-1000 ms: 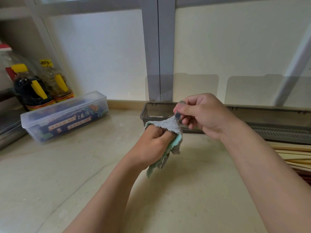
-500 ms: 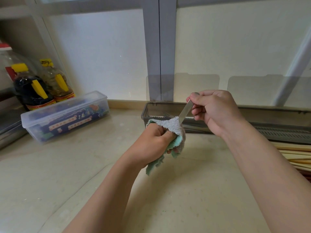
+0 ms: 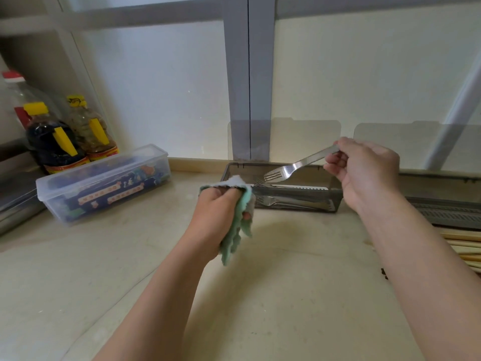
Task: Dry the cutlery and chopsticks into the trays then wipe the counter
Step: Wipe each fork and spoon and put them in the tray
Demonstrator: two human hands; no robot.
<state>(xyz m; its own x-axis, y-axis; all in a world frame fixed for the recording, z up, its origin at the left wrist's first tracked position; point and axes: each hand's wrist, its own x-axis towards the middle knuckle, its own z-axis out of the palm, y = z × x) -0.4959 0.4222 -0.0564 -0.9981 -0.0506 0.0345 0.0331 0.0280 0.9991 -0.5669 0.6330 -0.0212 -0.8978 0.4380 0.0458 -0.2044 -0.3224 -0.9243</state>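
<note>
My left hand (image 3: pixel 217 212) grips a bunched grey and green cloth (image 3: pixel 238 230) just above the counter, in front of the dark cutlery tray (image 3: pixel 337 201). My right hand (image 3: pixel 364 170) pinches the handle end of a steel fork (image 3: pixel 294 166), held in the air over the tray with its tines pointing left. Several forks (image 3: pixel 283 200) lie inside the tray. A second dark tray (image 3: pixel 447 212) stands to the right, and a bundle of pale chopsticks (image 3: pixel 466 246) lies on the counter at the right edge.
A clear lidded box (image 3: pixel 104 183) with dark packets stands at the left on the beige counter (image 3: pixel 286 295). Behind it are two sauce bottles (image 3: pixel 54 144) with yellow caps. The raised tray lids (image 3: pixel 283 139) lean against the frosted window at the back.
My right hand has drawn the fork out of the cloth, up and to the right, so the whole fork now shows over the tray. The left hand has stayed put with the cloth.
</note>
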